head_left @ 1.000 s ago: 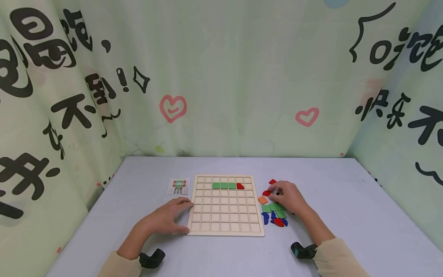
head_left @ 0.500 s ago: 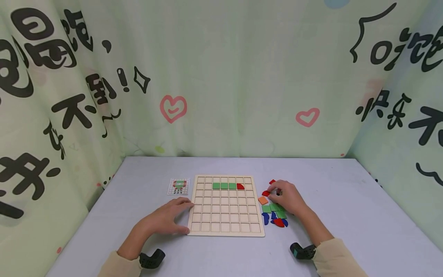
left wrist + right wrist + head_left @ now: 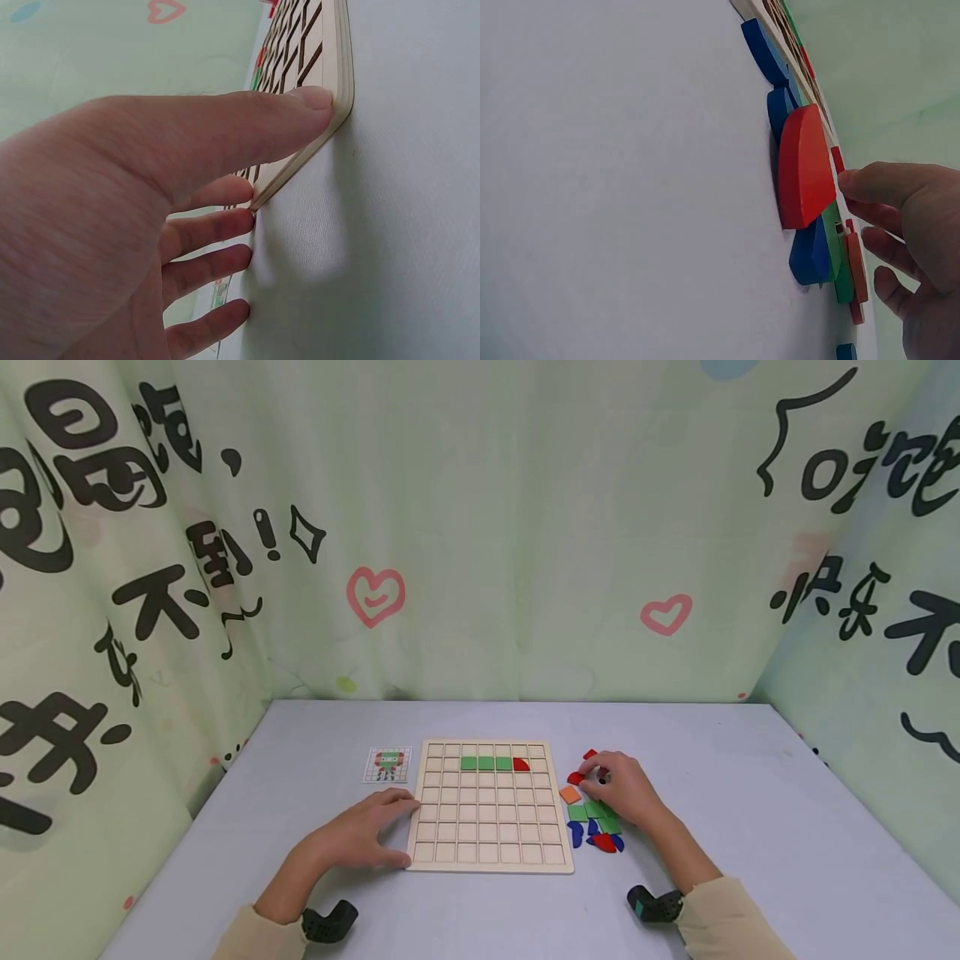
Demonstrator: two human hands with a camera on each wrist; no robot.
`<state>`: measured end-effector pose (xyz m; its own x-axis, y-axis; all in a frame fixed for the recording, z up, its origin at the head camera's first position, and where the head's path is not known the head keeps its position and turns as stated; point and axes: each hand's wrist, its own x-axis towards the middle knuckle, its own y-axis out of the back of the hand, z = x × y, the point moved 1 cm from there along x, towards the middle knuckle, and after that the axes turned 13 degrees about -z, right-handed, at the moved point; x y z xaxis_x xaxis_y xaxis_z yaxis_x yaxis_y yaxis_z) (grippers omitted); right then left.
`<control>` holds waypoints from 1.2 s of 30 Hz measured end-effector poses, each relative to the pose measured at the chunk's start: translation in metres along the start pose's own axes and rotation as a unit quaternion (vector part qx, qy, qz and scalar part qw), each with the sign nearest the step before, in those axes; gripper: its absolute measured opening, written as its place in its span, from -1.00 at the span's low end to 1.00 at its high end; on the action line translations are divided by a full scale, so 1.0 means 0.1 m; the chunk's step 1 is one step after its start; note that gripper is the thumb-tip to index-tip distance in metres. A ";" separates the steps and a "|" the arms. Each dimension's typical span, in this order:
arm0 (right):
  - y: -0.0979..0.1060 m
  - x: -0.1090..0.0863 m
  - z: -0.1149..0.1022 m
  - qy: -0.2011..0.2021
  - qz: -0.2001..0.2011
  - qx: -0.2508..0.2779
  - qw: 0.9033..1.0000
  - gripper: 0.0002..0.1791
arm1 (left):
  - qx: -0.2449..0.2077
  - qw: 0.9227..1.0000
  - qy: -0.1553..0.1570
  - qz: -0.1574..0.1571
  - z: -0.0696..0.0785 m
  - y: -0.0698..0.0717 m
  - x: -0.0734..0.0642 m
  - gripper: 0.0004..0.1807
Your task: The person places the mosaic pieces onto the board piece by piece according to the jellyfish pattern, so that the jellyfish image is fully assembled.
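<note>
My left hand point(image 3: 367, 828) rests at the left edge of a wooden grid board point(image 3: 489, 865). Its thumb presses on the near corner, as the left wrist view shows, and its other fingers lie loosely straight along the side. Right of the board, my right hand point(image 3: 624, 785) pinches a small red piece point(image 3: 575, 778) between thumb and fingertips; the fingers partly cover it. In the right wrist view this red piece point(image 3: 838, 159) shows just beyond the thumb tip. On the board, several green squares point(image 3: 486, 763) and a red curved-edge piece point(image 3: 521, 764) form one row.
Beside the board lie an orange square point(image 3: 570, 794), green squares point(image 3: 576, 812), blue pieces point(image 3: 576, 833) and a larger red piece point(image 3: 603, 842). Another red piece point(image 3: 590, 753) lies beyond the right fingers. A pattern card point(image 3: 387, 764) with a robot figure sits left of the board.
The right hand has shifted very slightly, the red piece staying at its fingertips. My left hand keeps its place on the board.
</note>
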<state>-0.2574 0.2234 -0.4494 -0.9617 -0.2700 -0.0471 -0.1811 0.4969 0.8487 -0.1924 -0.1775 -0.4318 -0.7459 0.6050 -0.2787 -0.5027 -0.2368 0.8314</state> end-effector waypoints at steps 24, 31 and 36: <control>-0.18 0.23 -0.35 0.021 -0.015 0.050 0.998 -0.87 | -0.003 1.000 0.011 -0.004 0.02 0.02 -0.01 -0.17; -0.25 0.32 -0.45 0.033 -0.016 0.055 0.998 -0.90 | 0.003 1.000 -0.001 0.002 -0.01 0.01 0.00 -0.18; -0.30 0.38 -0.48 0.044 -0.013 0.059 0.997 -0.91 | 0.001 1.000 0.005 0.000 -0.01 0.00 0.00 -0.18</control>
<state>-0.2789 0.1580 -0.4516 -0.9358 -0.3521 -0.0175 -0.2332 0.5813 0.7796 -0.1931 -0.1784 -0.4321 -0.7500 0.5979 -0.2829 -0.5016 -0.2353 0.8325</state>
